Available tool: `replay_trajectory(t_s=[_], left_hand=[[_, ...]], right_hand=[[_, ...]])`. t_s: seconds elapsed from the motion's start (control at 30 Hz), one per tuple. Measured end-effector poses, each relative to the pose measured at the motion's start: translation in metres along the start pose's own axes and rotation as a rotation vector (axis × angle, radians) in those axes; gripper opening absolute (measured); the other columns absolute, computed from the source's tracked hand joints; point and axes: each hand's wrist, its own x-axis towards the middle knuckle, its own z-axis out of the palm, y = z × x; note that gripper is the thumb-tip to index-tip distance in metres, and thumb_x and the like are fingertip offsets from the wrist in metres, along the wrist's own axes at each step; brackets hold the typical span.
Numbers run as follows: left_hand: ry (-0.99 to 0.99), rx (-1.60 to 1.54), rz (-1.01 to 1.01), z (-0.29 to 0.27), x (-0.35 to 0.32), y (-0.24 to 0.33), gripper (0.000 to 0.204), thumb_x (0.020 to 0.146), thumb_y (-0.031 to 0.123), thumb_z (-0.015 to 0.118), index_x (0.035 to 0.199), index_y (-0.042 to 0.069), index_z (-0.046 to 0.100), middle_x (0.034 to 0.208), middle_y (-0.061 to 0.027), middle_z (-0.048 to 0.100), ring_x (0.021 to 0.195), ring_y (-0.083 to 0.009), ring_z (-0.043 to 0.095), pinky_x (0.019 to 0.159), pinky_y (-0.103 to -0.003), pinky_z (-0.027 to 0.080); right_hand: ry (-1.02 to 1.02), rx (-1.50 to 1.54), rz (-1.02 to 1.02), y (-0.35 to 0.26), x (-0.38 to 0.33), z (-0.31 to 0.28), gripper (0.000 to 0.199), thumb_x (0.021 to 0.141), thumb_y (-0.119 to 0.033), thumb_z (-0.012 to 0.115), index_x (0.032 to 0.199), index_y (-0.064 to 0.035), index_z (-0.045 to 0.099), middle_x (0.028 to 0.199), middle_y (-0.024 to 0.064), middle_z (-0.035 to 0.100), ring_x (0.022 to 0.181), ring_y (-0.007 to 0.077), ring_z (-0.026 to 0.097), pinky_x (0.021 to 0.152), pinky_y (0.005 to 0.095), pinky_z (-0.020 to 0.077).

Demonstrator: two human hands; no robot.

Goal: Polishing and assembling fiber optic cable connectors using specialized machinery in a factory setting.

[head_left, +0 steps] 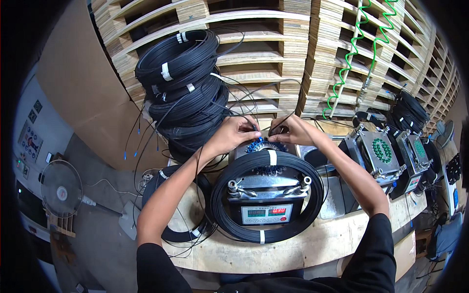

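Observation:
A metal bench machine point(267, 182) with a lit display panel stands before me. On its top is a ring of blue-tipped cable ends point(265, 145). A coil of black cable point(316, 205) leans upright around the machine's front. My left hand point(237, 133) is closed in a pinch at the ring's far edge, on a thin black cable end beside a blue tip. Close to its right, my right hand point(293, 131) pinches another dark cable end just above the ring. The fingers hide the exact tips in both hands.
Stacked coils of black cable point(178, 97) rise at the back left; another coil point(183, 234) lies on the wooden bench point(293, 254). Two similar machines point(380, 149) stand to the right. Behind are wooden pallets point(254, 49) and hanging green coiled hoses point(348, 58). A fan point(61, 190) stands left.

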Motion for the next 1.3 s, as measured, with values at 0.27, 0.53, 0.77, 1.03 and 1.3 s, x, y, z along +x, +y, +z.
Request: replay_trajectory(t_s=[0.27,0.53,0.77,1.03,1.3], left_hand=[[-0.007,0.053,0.025,0.000,0.006,0.006,0.017,0.089,0.009,0.075,0.097,-0.005,0.069,0.085,-0.0095,0.074,0.079,-0.0116,0.070,0.072,-0.027,0.056],[-0.144,0.365,0.211,0.003,0.013,0.025,0.018,0.086,0.006,0.073,0.100,-0.005,0.070,0.086,-0.0208,0.073,0.077,-0.0249,0.073,0.074,-0.033,0.056],[-0.058,0.360,0.097,0.002,0.008,0.023,0.018,0.085,0.009,0.076,0.097,-0.003,0.074,0.088,-0.0168,0.076,0.079,-0.0217,0.075,0.075,-0.032,0.057],[-0.063,0.391,0.164,0.010,0.007,0.024,0.017,0.084,0.007,0.077,0.096,-0.004,0.074,0.084,-0.0175,0.075,0.077,-0.0215,0.074,0.074,-0.032,0.057],[-0.146,0.351,0.123,0.001,0.014,0.021,0.022,0.086,0.011,0.076,0.103,-0.002,0.073,0.090,-0.0211,0.074,0.083,-0.0272,0.074,0.078,-0.035,0.056]], right_hand=[[-0.022,0.491,0.002,0.034,-0.014,-0.003,0.032,0.094,-0.018,0.072,0.115,0.0063,0.069,0.097,0.0105,0.075,0.090,0.0137,0.070,0.085,0.0287,0.0560],[0.006,0.632,0.054,0.026,-0.026,-0.011,0.030,0.097,-0.016,0.069,0.118,0.0060,0.067,0.100,0.0114,0.075,0.090,0.0146,0.070,0.083,0.0283,0.0571],[0.167,0.614,0.144,0.031,-0.034,-0.018,0.026,0.098,-0.018,0.067,0.111,0.0045,0.069,0.073,0.0025,0.067,0.065,0.0055,0.057,0.056,0.0237,0.0452],[0.258,0.318,0.168,0.061,-0.025,-0.011,0.026,0.092,-0.017,0.074,0.111,-0.0003,0.071,0.072,-0.0076,0.052,0.066,0.0023,0.046,0.059,0.0211,0.0380],[0.269,0.392,0.177,0.054,-0.021,-0.019,0.022,0.090,-0.019,0.074,0.104,-0.0007,0.074,0.064,-0.0047,0.048,0.063,0.0047,0.045,0.060,0.0220,0.0412]])
